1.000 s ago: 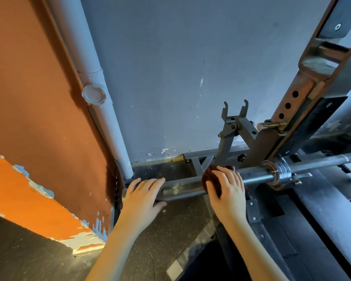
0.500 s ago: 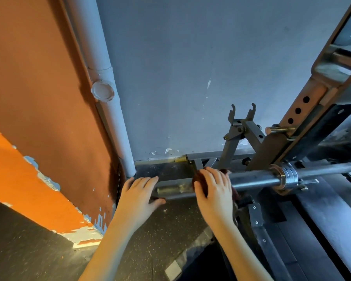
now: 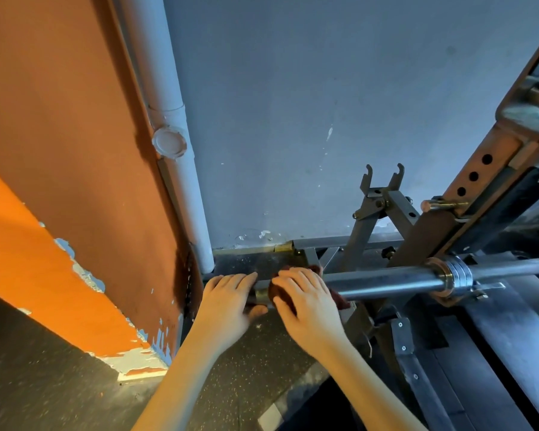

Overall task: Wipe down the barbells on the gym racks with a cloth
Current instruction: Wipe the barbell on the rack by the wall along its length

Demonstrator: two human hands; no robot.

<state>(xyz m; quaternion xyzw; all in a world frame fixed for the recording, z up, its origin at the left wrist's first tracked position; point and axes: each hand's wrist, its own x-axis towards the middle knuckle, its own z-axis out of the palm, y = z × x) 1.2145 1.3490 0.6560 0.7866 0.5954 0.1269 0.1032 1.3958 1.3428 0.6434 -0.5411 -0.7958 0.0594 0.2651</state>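
Note:
A steel barbell [image 3: 386, 283] lies across the rack [image 3: 423, 231], its sleeve pointing left toward the wall corner. My right hand [image 3: 308, 306] wraps a dark red cloth [image 3: 277, 295] round the sleeve close to its left end. My left hand [image 3: 227, 303] grips the very end of the sleeve, fingers over the top and thumb underneath. The two hands sit almost side by side. Most of the cloth is hidden under my right hand.
A white drainpipe [image 3: 168, 126] runs down the corner between the orange wall [image 3: 59, 150] and the grey wall [image 3: 293, 104]. The rack's orange upright [image 3: 479, 169] with holes and an empty hook [image 3: 383, 181] stand to the right. Speckled rubber floor lies below.
My right hand has slid the cloth leftward along the sleeve, ending next to my left hand. The left hand stays on the bar's end. The view has shifted slightly.

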